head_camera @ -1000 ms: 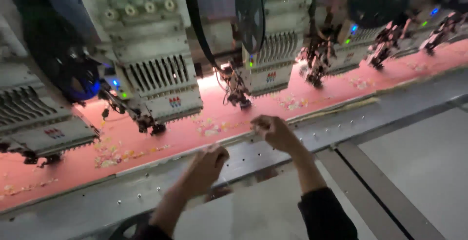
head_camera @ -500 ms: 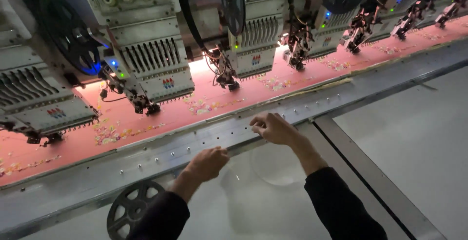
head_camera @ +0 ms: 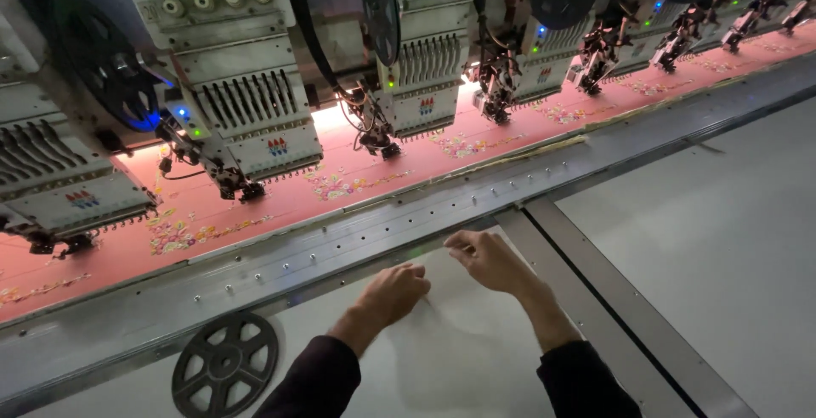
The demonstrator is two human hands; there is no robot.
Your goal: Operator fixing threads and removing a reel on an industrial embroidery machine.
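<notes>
My left hand (head_camera: 393,292) rests knuckles-up on the white table top (head_camera: 459,358), fingers curled in. My right hand (head_camera: 489,258) lies just to its right, thumb and fingertips pinched together and pointing left. Whatever thin thing they may pinch is too fine to see. Both hands sit just in front of the grey metal frame rail (head_camera: 340,244) with its row of screws. Beyond the rail stretches red fabric (head_camera: 280,201) stitched with small floral motifs (head_camera: 336,184). Embroidery heads (head_camera: 425,87) hang over it. Dark sleeves cover both forearms.
A black spoked reel (head_camera: 225,365) lies on the table at my left. A grey divider strip (head_camera: 595,299) runs diagonally past my right arm, with another white panel (head_camera: 722,240) beyond it. More embroidery heads (head_camera: 246,121) with lit indicator lamps line the back.
Both hands have drawn back from the edge of the red fabric, across the metal rail, down onto the white table. The view has tilted down and closer.
</notes>
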